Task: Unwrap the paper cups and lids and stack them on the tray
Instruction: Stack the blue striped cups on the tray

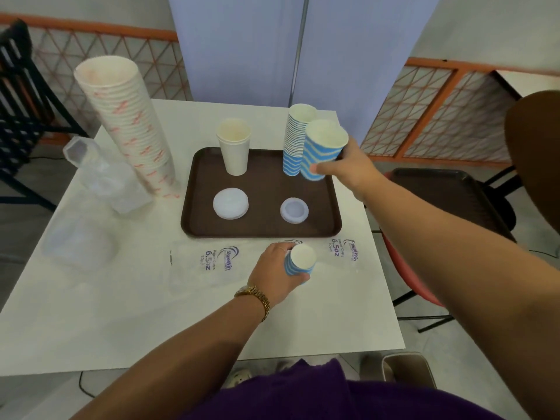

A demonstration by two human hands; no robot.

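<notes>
Fingers of right hand [348,168] & left hand [274,269] each grip 1 blue cup stack [322,150].

Lower part of blue stack [292,147] behind held cup [323,150].

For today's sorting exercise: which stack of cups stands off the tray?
The tall red-patterned stack, leaning on the table left of the tray; the white stack and blue-striped stack stand on it.

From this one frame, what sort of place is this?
Probably a cafe or canteen seating area: a brown serving tray on a white table, bulk paper cup stacks, and chairs beside an orange lattice railing.
</notes>
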